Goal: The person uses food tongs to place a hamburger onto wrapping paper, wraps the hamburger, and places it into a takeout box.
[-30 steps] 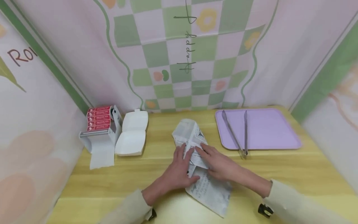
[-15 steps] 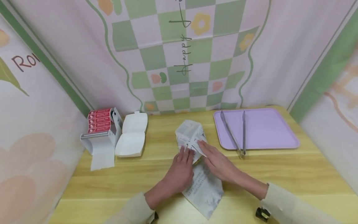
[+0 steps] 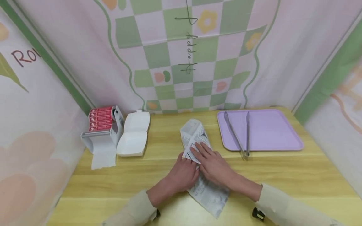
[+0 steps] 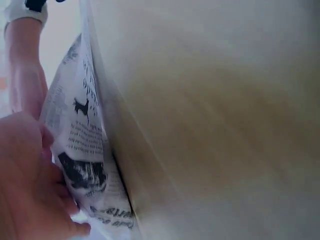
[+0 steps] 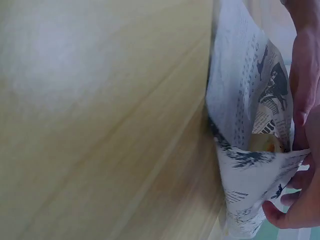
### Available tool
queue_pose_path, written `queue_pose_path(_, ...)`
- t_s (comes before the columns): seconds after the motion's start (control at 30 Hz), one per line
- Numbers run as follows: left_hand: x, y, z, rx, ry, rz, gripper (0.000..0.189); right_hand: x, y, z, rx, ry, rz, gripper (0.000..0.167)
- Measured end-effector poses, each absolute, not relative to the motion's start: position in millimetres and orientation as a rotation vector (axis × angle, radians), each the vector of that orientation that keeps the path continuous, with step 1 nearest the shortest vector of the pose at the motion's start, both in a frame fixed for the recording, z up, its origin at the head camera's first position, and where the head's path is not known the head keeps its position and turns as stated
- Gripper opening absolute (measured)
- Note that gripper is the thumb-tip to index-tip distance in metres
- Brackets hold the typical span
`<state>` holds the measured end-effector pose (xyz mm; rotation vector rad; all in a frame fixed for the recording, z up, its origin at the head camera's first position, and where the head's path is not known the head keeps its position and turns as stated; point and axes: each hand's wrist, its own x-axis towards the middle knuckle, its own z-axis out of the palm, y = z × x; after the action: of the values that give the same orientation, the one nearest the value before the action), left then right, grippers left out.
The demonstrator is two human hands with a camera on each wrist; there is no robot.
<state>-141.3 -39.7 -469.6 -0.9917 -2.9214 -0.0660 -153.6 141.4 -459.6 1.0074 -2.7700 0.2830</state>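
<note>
A newsprint-patterned wrapping paper [image 3: 195, 135] lies folded into a long packet in the middle of the head view, its loose tail pointing toward me. My right hand [image 3: 215, 166] lies on the fold, fingers spread and nearly straight. Beside it my left hand [image 3: 183, 173] has its fingertips at the flap's near edge, hidden by the paper. The left wrist view shows the wrapping paper [image 4: 82, 135] bulging up beside the hand. From the right wrist, something yellowish [image 5: 265, 142] shows inside the gaping fold, with a thumb [image 5: 275, 212] at its side.
On the left stand a dispenser with a red-printed label roll [image 3: 100, 119] and an open white clamshell box [image 3: 132, 142]. Metal tongs [image 3: 247, 135] rest across the near-left edge of a purple tray [image 3: 277, 131] on the right. A patterned cloth [image 3: 183, 84] hangs behind.
The left hand has come back toward me and its fingertips have gone beneath the flap. My right hand has shifted left over the fold. The paper's tail has swung slightly.
</note>
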Motion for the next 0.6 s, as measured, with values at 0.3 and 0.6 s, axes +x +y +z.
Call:
queue_pose_path(0.3, -160.2, -100.4, -461.7, -1.167, -2.922, -0.862, 0.045, -152.9, 141.3, -460.8, 1.034, -2.777, 0.153, 0.060)
queue_pose_path(0.6, -172.2, -90.7, -467.5, -0.472, -3.012, -1.402, 0.055, -155.0, 139.6, -459.5, 1.069, -2.797, 0.131, 0.058)
